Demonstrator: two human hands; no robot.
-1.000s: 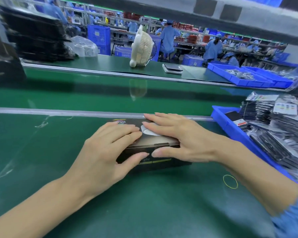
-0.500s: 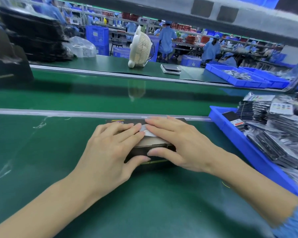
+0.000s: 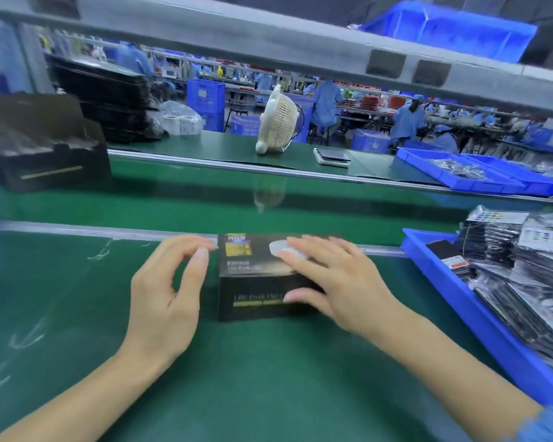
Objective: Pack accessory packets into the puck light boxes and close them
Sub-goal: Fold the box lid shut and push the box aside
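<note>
We see a closed black box (image 3: 256,275) lying flat on the green worktop (image 3: 268,378), its far edge against the metal rail (image 3: 77,231) that runs across in front of the conveyor belt (image 3: 205,202). Our right hand (image 3: 336,282) lies on the box's right half: the fingers are straight and spread over the top, and the thumb presses on the near side face, so this grip is flat on the box rather than wrapped round it. Our left hand (image 3: 166,295) hangs just left of the box, apart from it or at most brushing its top left corner with blurred fingertips; we cannot tell which. Its fingers are loosely bent, thumb and forefinger forming an open ring, and the grip has hold of nothing.

To the right, a blue bin (image 3: 479,317) holds stacks of packets (image 3: 540,275) in clear bags. Across the belt, on the far worktop, stand a cream fan (image 3: 276,122), a small scale (image 3: 332,156), more blue trays (image 3: 479,177) and dark stacks (image 3: 109,97). An open black carton (image 3: 45,141) sits on the left.
</note>
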